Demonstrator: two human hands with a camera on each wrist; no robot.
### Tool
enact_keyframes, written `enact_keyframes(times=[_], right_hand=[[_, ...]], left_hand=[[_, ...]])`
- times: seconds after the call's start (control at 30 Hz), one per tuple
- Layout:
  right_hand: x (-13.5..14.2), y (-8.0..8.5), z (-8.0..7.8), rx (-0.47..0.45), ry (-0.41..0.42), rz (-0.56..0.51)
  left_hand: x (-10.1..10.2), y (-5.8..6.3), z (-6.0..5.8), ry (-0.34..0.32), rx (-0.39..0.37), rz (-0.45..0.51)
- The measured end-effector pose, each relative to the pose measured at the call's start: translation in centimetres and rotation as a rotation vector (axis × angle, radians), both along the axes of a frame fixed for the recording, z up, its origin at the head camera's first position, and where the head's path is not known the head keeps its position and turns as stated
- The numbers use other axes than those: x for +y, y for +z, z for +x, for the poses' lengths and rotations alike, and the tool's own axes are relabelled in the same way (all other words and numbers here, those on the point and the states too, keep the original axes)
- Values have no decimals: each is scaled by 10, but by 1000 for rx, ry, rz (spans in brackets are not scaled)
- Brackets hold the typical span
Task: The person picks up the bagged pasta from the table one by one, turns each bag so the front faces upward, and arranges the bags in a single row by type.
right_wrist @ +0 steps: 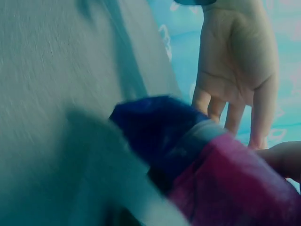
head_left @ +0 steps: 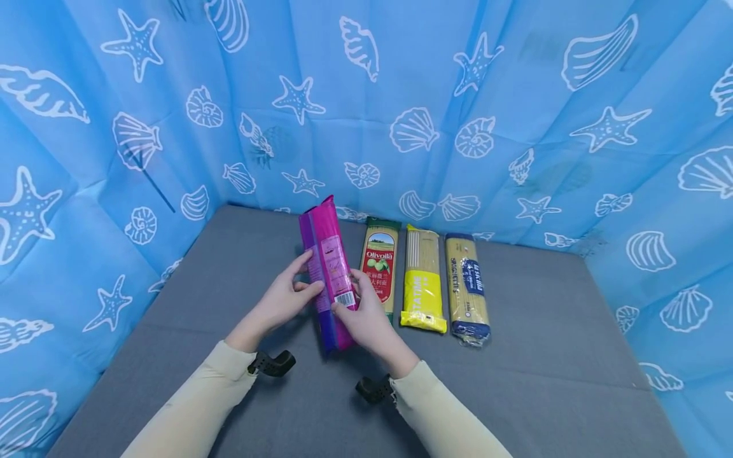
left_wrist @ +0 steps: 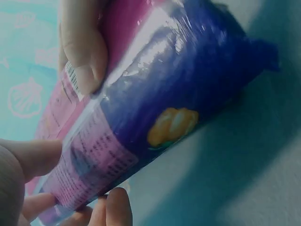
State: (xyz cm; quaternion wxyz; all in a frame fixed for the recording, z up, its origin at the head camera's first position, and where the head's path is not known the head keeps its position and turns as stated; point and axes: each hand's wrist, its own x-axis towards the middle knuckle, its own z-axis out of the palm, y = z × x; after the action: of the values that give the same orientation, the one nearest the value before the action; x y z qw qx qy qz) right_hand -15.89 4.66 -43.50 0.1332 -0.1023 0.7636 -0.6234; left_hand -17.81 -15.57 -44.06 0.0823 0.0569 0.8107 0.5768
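Note:
Both hands hold a glossy pink and purple packet, tilted with its top leaning left in the head view. My left hand grips its left side, thumb on the printed face and fingers at the edge. My right hand grips the lower right side, with the thumb beside a white barcode label. In the left wrist view, the purple end of the packet carries an orange picture and casts a shadow on the grey table. The right wrist view shows the packet's dark blue end, blurred.
Right of the held packet, three packets lie side by side on the grey table: a red and green Olivoila pasta packet, a yellow pasta packet and a blue-banded spaghetti packet. A blue shell-patterned curtain stands behind.

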Motion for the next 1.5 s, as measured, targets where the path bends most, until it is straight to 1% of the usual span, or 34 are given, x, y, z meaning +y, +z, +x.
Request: enact_keyframes(times=[0.1,0.23,0.4,0.47,0.6,0.73,0.83,0.9,1.03,1.1,1.23,1.27,1.33,1.4,1.5], right_hand=[[5,9,-1,100,-6,128],[10,22,-1,242,-20,298],[13,32,0,365,-31,431],[13,34,0,412,-37,480],[12,35,1,556,-47,626],[11,33,3,748,-55,793],[10,28,4,879,-69,870],[10,25,5,945,-78,888],[7,16,10,1018,-76,893],[5,11,13,1046,-72,907],[-3,1,20,1094,-66,948],[-4,0,22,1094,-63,957],[-6,-3,25,1083,-57,961],[-7,-4,27,1059,-53,952],[-7,-6,27,1041,-58,924]], left_hand=[[4,5,0,13,17,39],[9,14,2,16,11,132],[13,23,4,17,-11,206],[14,25,5,24,-16,210],[17,28,4,29,-2,229],[19,29,4,41,14,305],[20,29,3,70,-22,390],[19,29,2,94,-67,459],[20,28,0,161,-152,588],[21,27,-1,206,-189,626],[26,22,-4,317,-250,639],[26,21,-4,346,-261,628],[26,18,-4,381,-273,619],[26,16,-4,392,-277,613],[26,15,-5,388,-273,620]])
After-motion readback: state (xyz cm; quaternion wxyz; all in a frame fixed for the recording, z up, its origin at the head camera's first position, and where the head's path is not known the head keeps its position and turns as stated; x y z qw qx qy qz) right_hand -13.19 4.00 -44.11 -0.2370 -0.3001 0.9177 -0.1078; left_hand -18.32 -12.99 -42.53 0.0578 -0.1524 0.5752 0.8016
